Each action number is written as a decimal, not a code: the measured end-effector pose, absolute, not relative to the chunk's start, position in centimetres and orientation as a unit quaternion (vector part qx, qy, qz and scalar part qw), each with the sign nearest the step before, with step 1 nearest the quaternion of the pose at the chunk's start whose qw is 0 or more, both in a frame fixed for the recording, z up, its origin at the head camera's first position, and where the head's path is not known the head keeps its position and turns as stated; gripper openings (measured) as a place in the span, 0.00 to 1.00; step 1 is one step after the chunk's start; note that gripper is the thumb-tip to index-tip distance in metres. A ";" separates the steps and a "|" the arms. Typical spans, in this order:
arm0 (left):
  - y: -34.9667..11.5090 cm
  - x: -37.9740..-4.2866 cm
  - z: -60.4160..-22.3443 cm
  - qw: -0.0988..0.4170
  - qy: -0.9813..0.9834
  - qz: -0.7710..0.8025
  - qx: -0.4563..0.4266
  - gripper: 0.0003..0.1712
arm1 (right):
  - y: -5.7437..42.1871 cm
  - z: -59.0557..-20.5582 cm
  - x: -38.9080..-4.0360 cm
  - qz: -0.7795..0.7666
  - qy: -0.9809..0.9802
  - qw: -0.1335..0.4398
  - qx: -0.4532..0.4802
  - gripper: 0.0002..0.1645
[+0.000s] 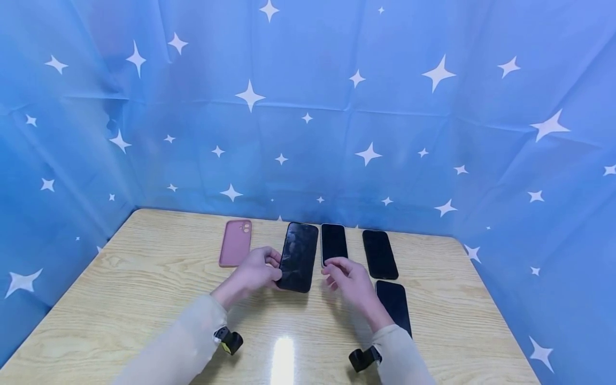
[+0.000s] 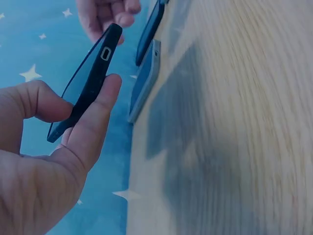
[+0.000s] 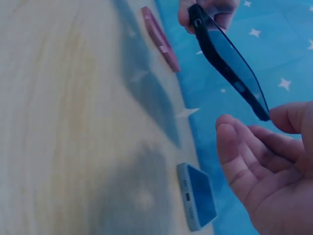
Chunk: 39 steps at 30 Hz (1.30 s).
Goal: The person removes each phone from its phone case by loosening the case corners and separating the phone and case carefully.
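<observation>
My left hand (image 1: 257, 270) holds a black smartphone (image 1: 299, 256) by its lower left edge, the thumb on the screen side and fingers beneath. In the left wrist view the phone's bottom edge with its charging port faces me, and the phone is lifted off the table and tilted. My right hand (image 1: 353, 286) hovers just right of that phone with fingers parted and loosely bent, holding nothing. In the right wrist view a small gap shows between its fingertips and the phone. Below it, a light-framed phone (image 1: 334, 240) lies on the table.
A pink phone case (image 1: 236, 241) lies on the wooden table (image 1: 144, 278) at the back left. Two more black phones lie on the right, one (image 1: 380, 254) farther back, the other (image 1: 393, 302) partly behind my right forearm. A blue starred curtain (image 1: 308, 133) encloses the back and sides.
</observation>
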<state>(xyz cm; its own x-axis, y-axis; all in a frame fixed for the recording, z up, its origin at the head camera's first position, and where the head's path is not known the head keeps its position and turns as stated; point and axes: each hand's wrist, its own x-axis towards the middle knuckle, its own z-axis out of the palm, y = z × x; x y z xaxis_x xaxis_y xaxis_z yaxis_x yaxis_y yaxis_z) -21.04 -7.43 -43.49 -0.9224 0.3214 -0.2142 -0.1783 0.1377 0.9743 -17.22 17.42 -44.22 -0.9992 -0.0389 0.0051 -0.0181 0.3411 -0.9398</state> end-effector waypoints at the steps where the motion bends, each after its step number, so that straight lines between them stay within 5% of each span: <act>1: -7.3 -20.9 -43.3 0.188 0.735 0.649 0.054 0.18 | 17.4 -44.0 -17.3 -0.580 0.814 0.006 -0.020 0.15; 15: -5.9 -18.7 -41.9 0.163 0.758 0.616 0.142 0.19 | 17.8 -40.9 -18.1 -0.601 0.799 -0.021 -0.017 0.23; 23: -5.9 -18.2 -41.7 0.174 0.755 0.610 0.166 0.19 | 17.6 -40.4 -18.2 -0.618 0.786 -0.009 -0.013 0.14; 34: -6.2 -18.1 -42.8 0.211 0.715 0.626 0.227 0.17 | 17.3 -39.8 -18.0 -0.616 0.787 -0.012 -0.020 0.14; 39: -6.4 -17.9 -43.3 0.257 0.668 0.653 0.247 0.24 | 17.2 -39.7 -17.9 -0.612 0.790 -0.011 -0.034 0.11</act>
<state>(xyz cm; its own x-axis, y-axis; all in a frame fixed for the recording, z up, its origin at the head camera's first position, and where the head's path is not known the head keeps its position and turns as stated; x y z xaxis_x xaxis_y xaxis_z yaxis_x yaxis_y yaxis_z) -17.86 -6.38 -43.31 -0.7459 0.6657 -0.0213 -0.0064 0.0248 0.9997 -17.91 17.19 -39.68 -0.9975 -0.0404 0.0588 -0.0671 0.2497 -0.9660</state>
